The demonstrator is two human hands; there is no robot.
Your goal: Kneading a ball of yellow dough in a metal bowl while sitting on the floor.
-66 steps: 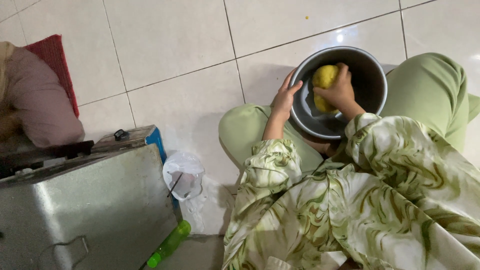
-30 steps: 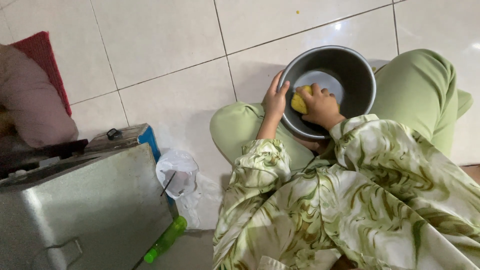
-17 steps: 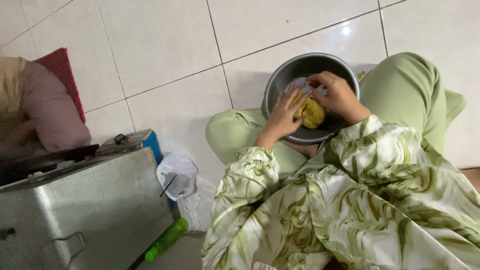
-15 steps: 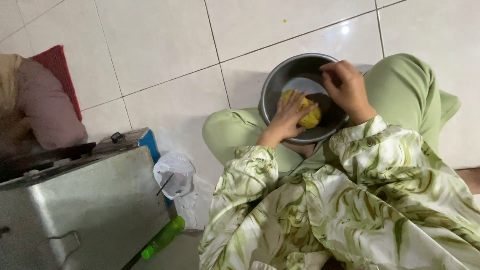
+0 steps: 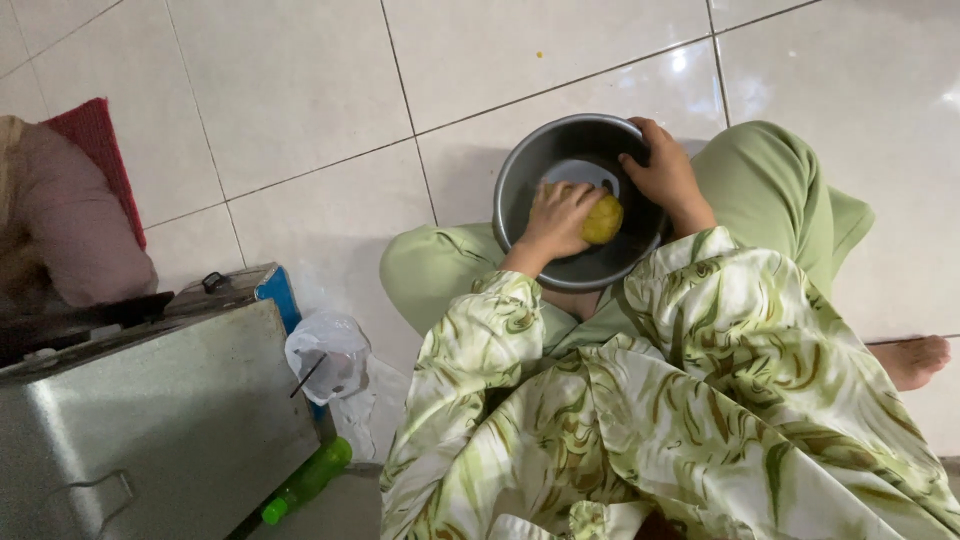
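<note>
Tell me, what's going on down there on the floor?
A person sits cross-legged on the tiled floor with a metal bowl in their lap. The left hand presses a yellow sponge inside the bowl, while the right hand grips the bowl's far rim. Beside them stand a metal box and a green bottle.
</note>
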